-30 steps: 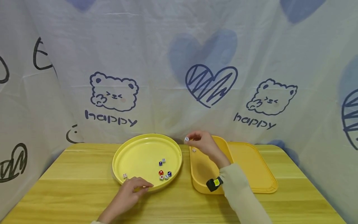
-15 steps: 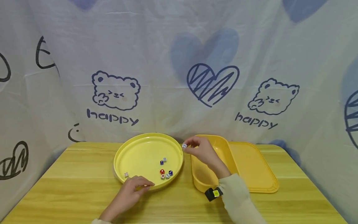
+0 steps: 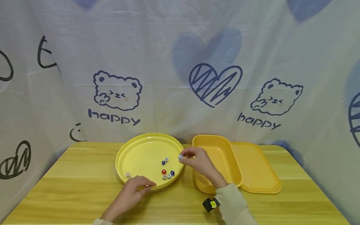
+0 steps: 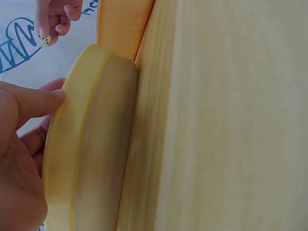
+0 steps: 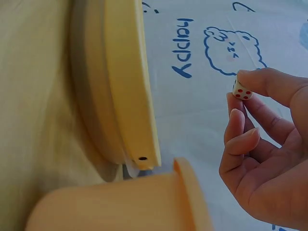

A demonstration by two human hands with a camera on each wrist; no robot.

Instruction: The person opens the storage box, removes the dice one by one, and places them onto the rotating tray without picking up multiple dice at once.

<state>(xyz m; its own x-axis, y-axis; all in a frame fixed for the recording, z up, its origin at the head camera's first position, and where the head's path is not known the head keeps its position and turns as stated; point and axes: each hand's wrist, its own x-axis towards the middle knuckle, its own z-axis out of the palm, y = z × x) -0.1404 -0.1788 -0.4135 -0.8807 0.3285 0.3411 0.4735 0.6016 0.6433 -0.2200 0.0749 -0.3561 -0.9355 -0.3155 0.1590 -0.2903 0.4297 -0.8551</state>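
Yellow plastic dominates the head view: a round plate (image 3: 149,156) sits at the middle of the table's (image 3: 70,193) far edge, with a rectangular tub (image 3: 222,162) just beside it on a flat lid (image 3: 258,168). The right hand (image 3: 197,162) pinches a white die (image 3: 180,157) over the plate's right rim, above the loose dice (image 3: 167,170) inside; the left hand (image 3: 135,190) rests curled on the near rim. The step in hand appears to be moving a die from tub to plate; the next move calls for a release inside the rim. The left wrist view shows the thumb (image 4: 33,103) gripping the rim's outer wall, which the head view hides. The right wrist view alone resolves the die's (image 5: 242,90) red pips, held between thumb and fingertip.
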